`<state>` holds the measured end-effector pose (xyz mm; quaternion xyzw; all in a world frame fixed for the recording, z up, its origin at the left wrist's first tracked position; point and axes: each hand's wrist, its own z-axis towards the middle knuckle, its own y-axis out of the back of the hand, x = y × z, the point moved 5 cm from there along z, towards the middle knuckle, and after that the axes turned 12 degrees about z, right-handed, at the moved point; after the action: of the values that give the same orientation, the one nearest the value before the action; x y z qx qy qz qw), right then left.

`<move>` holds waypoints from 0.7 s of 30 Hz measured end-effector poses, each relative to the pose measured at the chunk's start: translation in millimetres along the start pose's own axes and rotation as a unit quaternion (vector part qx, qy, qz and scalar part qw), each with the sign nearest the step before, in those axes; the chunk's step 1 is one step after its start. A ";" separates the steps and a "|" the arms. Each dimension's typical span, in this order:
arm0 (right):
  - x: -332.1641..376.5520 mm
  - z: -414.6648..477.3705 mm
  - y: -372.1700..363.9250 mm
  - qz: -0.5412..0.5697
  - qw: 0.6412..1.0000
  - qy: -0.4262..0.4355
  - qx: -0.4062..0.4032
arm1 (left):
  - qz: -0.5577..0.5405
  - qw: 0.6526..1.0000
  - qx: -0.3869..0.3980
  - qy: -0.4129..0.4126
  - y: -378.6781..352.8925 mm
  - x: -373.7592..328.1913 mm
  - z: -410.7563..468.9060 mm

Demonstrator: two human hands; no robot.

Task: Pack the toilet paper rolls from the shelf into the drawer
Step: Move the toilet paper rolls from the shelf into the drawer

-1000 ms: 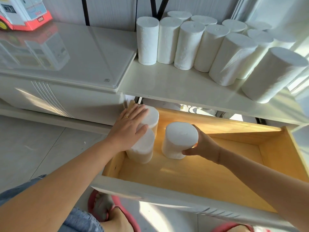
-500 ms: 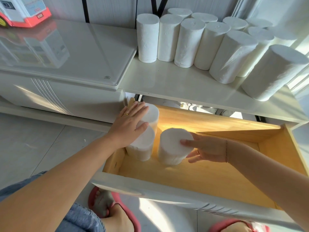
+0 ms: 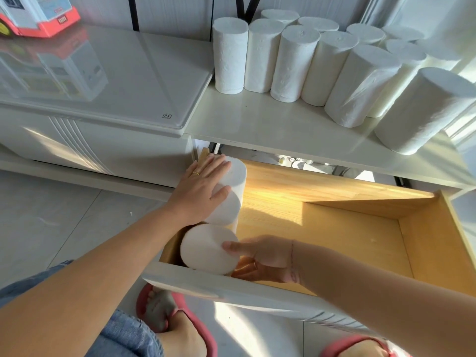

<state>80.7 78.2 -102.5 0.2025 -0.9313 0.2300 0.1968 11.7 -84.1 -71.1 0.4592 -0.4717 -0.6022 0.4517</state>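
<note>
The wooden drawer [image 3: 347, 228] stands pulled out under the white shelf [image 3: 257, 119]. Three white toilet paper rolls stand upright along its left wall. My left hand [image 3: 199, 191] lies flat on the tops of the two farther rolls [image 3: 228, 210]. The nearest roll [image 3: 206, 248] sits in the front left corner, and my right hand [image 3: 265, 257] grips its right side, thumb on its top rim. Several more rolls [image 3: 291, 60] stand in rows on the shelf above, toward the right.
A white cabinet with a glossy top [image 3: 103, 81] lies to the left of the shelf, with a red and white toy vehicle [image 3: 36, 16] on it. My feet in pink slippers [image 3: 175, 320] are on the tiled floor below the drawer front [image 3: 231, 289].
My right hand has slid its roll from the drawer's middle into the front left corner, against the other two. My left hand has stayed on the two farther rolls.
</note>
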 end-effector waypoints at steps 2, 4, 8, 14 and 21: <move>2.2 3.7 -8.3 0.002 1.000 0.003 -0.011 | 0.002 1.000 0.001 -0.002 -1.1 0.5 -0.2; 4.4 5.5 -10.6 -0.003 1.000 0.003 -0.017 | -0.001 1.000 0.001 -0.002 -1.3 0.6 -0.2; 9.5 3.1 -1.9 -0.084 0.995 0.030 -0.040 | 0.000 1.000 0.000 0.004 0.3 -2.8 0.1; 101.5 -52.5 59.0 -0.155 0.873 0.374 -0.272 | 0.084 0.996 0.026 -0.005 -2.8 -22.8 7.7; 146.4 -154.0 208.9 -0.015 0.606 0.548 -0.577 | 0.084 0.994 0.052 -0.039 -14.1 -51.3 16.1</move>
<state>-97.9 284.1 17.7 -0.1031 -0.5859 -0.2902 0.7496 3.1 -29.4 -76.2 0.4164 -0.5566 -0.5545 0.4576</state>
